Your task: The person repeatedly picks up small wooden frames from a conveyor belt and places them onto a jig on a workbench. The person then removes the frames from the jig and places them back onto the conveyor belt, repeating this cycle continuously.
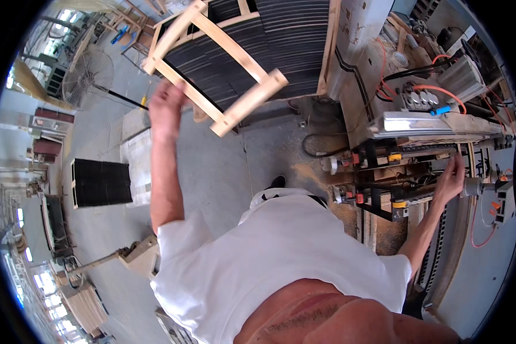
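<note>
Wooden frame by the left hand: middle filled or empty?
Empty: through the middle of the wooden frame, the dark stack behind shows.

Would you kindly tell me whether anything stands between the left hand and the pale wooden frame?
Nothing visible does: in this view the left hand overlaps the edge of the wooden frame, though blur hides whether it grips. The dark stack lies beyond the frame, not between them.

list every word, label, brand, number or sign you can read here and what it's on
None can be read.
Wooden frame at the left hand: no lettering visible.
Machine by the right hand: any markings are too small or blurred to read.
</note>
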{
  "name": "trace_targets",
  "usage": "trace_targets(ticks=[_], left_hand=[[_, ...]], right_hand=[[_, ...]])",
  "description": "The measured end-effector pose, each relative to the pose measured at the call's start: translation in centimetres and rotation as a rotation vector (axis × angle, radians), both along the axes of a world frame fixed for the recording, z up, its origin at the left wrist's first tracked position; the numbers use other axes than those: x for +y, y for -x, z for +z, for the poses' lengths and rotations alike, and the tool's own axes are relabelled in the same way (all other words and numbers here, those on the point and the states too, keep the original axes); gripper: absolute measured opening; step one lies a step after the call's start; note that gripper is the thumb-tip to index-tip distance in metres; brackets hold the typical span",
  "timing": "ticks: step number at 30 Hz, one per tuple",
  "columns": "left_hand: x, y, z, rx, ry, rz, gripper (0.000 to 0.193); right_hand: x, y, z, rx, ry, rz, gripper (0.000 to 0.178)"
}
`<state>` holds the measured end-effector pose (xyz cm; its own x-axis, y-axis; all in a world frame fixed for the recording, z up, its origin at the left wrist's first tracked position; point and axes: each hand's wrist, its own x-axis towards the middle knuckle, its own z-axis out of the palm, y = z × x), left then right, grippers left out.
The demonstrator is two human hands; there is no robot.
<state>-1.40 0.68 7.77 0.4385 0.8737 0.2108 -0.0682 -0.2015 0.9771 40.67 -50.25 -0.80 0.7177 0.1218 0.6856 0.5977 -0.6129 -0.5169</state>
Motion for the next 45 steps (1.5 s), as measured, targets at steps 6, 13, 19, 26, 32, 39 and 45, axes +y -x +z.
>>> trace_targets(ticks=[6, 13, 19, 26, 32, 39, 45], left_hand=[[21.2, -5.6, 5.6, 0.028, 0.142, -0.265, 0.030], [31.7, -15.3, 3.6, 0.558, -0.026, -0.199, 0.028], [25.2, -17.3, 5.2, 1.005, -0.970, 0.023, 0.059], [13.7, -17.9, 1.9, 0.677, -1.273, -0.183, 0.057], [12.2, -17.4, 1.3, 0.582, -1.078, -0.154, 0.045], [13.3, -18.2, 2.0, 0.380, -1.293, -0.100, 0.038], [-6.2, -16.1, -2.3, -0.225, -0.729, -0.243, 0.028]], right_hand=[[6.8, 14.3, -8.9, 0.329, -0.160, 0.170, 0.018], [10.6, 23.9, -17.0, 0.765, 0.051, 0.141, 0.023], [8.0, 28.9, -21.3, 0.869, 0.099, -0.068, 0.022], [7.4, 30.9, -23.7, 0.920, -0.064, -0.062, 0.021], [5.3, 33.8, -24.0, 0.914, -0.065, -0.096, 0.023], [-0.6, 36.8, -21.5, 0.852, 0.053, -0.175, 0.022], [-6.3, 38.7, -3.9, 0.454, 0.091, -0.361, 0.025]])
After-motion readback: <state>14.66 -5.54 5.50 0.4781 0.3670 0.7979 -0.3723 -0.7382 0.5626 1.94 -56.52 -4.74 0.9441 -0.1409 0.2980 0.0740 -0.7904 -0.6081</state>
